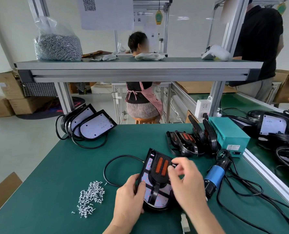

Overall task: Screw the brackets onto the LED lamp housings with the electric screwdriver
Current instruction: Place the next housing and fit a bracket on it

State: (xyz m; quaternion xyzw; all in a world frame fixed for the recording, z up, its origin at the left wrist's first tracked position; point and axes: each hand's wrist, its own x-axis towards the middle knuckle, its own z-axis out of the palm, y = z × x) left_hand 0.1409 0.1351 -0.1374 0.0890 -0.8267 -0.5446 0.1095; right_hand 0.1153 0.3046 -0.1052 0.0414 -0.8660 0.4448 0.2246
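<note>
At six o'clock, left hand point(130, 196) is gripping the lamp housing point(148, 166), right hand point(187, 183) curling over its bracket point(157, 178), grip unclear; screw-filled bag point(57, 46) at eleven.

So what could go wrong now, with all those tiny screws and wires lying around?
The loose screws lie in a pile near the left hand, which grips the lamp housing; a nudge, or the housing's black cable sliding, could scatter them. The electric screwdriver lies to the right, so if the right hand leaves the bracket to fetch it, the bracket might slip out of line. The screwdriver's cords loop near that arm and could snag.
</note>
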